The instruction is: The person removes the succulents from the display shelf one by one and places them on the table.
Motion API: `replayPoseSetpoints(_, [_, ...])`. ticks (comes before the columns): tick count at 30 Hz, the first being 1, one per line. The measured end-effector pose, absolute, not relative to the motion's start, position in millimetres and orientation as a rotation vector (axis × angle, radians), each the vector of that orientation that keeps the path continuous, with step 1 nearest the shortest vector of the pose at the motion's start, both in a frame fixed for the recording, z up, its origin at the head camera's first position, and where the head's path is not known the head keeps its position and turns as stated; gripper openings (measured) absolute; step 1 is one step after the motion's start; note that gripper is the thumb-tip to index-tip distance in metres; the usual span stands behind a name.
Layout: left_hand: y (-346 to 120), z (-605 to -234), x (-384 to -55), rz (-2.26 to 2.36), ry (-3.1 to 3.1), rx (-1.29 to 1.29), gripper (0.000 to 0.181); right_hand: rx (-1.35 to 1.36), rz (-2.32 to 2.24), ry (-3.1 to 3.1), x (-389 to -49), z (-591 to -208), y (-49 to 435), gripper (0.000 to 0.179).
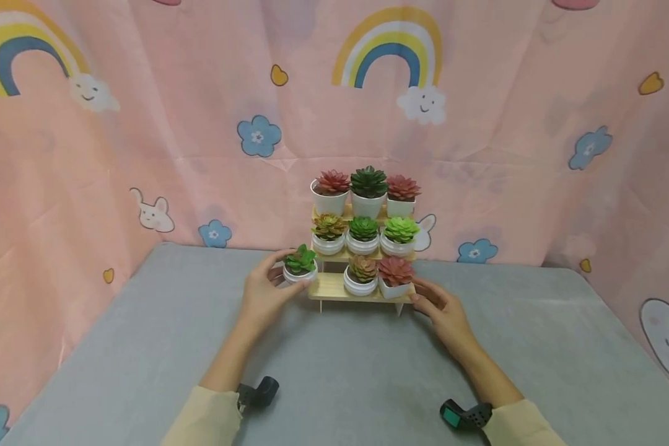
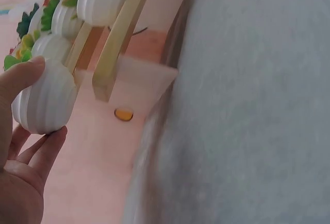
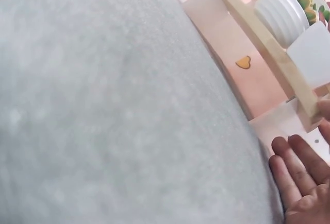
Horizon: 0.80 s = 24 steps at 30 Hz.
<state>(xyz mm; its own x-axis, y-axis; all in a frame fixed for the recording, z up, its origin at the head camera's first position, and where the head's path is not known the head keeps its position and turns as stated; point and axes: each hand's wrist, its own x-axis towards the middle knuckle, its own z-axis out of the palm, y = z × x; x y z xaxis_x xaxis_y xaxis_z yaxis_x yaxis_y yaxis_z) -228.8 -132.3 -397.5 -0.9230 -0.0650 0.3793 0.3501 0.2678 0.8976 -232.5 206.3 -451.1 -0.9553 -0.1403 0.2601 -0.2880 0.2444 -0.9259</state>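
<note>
Your left hand (image 1: 261, 291) grasps the small potted plant (image 1: 300, 275), green leaves in a round white pot, with the thumb on one side and fingertips on the other; it is held roughly upright just beside the left end of the wooden stand's bottom board (image 1: 329, 287), and you cannot tell from these views whether pot and board touch. Your right hand (image 1: 446, 316) is at the board's other end, thumb and forefinger seeming to pinch its edge while the remaining fingers reach out below, fairly straight. On that board sit a brownish plant (image 1: 360, 284) in a round pot and, at the right end, a pink plant (image 1: 396, 272) in a square pot; the middle row (image 1: 362, 238) and top row (image 1: 368, 197) each carry three pots.

The step in hand looks like filling the bare left part of the bottom board; the next move would call for you to bring the pot in over that gap, lower it level beside the brownish plant, and loosen your left fingers once it stands, the right hand steadying the stand meanwhile.
</note>
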Motion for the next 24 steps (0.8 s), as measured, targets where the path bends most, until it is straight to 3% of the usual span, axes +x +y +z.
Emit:
replayPoseSetpoints(9, [-144,-391,-250,-1.697,-2.239,-0.19,0.058,0.418,1.746,-2.395,-234,-448,213,0.044])
replayPoseSetpoints(17, [-149,-414,-295,-1.682,-2.327,-0.083,0.058,0.44,1.735,-2.376,-234,-454,212,0.042])
replayPoseSetpoints(24, [-152,-428,-313,-1.773,-2.303,-0.138,0.06,0.454,1.695,-2.4,-235,-457,209,0.041])
